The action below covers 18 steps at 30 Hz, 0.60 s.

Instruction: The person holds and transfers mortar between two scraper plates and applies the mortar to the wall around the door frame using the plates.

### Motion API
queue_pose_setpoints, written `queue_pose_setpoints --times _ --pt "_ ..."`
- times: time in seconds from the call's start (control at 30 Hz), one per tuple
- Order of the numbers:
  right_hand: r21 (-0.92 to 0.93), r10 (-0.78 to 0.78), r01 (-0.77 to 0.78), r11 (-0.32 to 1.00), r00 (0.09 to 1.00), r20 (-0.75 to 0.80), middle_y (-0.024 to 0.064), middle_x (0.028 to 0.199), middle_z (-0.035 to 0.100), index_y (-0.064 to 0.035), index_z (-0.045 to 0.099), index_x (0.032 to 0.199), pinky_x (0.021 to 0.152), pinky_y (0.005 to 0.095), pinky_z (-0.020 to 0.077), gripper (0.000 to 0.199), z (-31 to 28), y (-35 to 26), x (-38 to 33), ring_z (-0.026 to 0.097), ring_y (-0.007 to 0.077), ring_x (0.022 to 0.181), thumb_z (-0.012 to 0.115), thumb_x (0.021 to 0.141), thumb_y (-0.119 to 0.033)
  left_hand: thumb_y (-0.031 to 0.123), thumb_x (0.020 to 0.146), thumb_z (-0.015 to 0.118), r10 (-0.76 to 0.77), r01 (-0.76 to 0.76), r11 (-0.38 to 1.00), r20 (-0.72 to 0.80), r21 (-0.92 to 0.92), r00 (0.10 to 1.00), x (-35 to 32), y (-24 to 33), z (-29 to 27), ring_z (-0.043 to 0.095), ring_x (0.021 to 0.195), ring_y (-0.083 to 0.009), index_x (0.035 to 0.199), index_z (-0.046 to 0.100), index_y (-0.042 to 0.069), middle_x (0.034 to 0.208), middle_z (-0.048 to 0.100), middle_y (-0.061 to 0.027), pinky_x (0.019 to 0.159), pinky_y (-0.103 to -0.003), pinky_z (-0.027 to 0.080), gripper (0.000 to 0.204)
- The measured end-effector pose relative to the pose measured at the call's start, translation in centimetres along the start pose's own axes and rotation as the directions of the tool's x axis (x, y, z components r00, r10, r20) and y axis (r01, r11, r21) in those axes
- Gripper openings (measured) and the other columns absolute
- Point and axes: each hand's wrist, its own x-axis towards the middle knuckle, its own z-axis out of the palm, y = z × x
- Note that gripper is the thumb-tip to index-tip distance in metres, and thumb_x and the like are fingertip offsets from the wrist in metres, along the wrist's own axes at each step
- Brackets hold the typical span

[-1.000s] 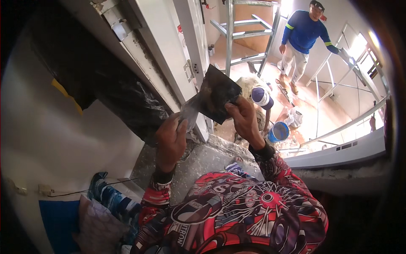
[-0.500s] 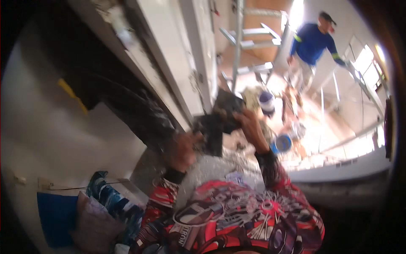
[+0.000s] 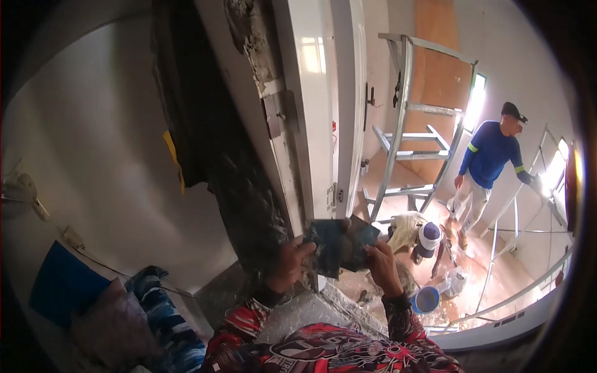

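Observation:
My left hand (image 3: 286, 267) is closed around one edge of a dark, flat rectangular scraper blade (image 3: 323, 248). In my right hand (image 3: 384, 268) is a second dark scraper blade (image 3: 362, 242), pinched at its lower right side. The two blades meet and partly overlap in front of me, below the door frame. Smears of pale paste show on them. Any handles are hidden by my fingers. Beyond the blades is a white door frame (image 3: 311, 124), with a rough, paste-covered wall edge (image 3: 264, 56) beside it and a grey plate (image 3: 273, 115) on that edge.
Black plastic sheeting (image 3: 211, 143) hangs at left. Lower left are a blue panel (image 3: 59, 283) and cushions (image 3: 112, 323). At right stand a metal ladder (image 3: 398, 118) and a co-worker in blue (image 3: 491, 152); another person in a cap (image 3: 429, 236) crouches near a blue bucket (image 3: 426, 300).
The view has swung, so the frame and room sit farther right and show more sharply. Both hands still hold the blades, now side by side and lower in the picture.

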Motion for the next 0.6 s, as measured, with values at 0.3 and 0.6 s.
queue_pose_setpoints --times 0.3,0.6 --pt "0.057 -0.018 0.014 0.998 0.998 0.065 0.0092 0.089 0.064 0.0057 0.058 0.103 0.063 0.0284 0.0567 0.025 1.7 -1.0 2.7 0.066 0.0162 0.073 0.052 0.093 -0.017 0.003 0.091 0.053 0.166 -0.168 0.985 -0.031 -0.047 0.986 0.1 6.2 0.9 0.064 0.091 -0.0142 0.111 0.060 0.000 0.103 0.066 -0.0062 0.083 -0.030 0.052 0.021" --pt "-0.063 -0.146 0.149 0.987 0.988 0.059 0.0066 0.088 0.064 0.0041 0.059 0.102 0.063 0.0262 0.0533 0.025 1.7 -1.9 1.4 0.063 0.0130 0.076 0.052 0.092 -0.017 0.005 0.091 0.054 0.235 -0.222 0.967 -0.097 0.122 0.967 -1.0 7.1 1.8 0.063 0.088 -0.0132 0.112 0.058 -0.001 0.099 0.065 -0.0048 0.079 -0.028 0.052 0.022"
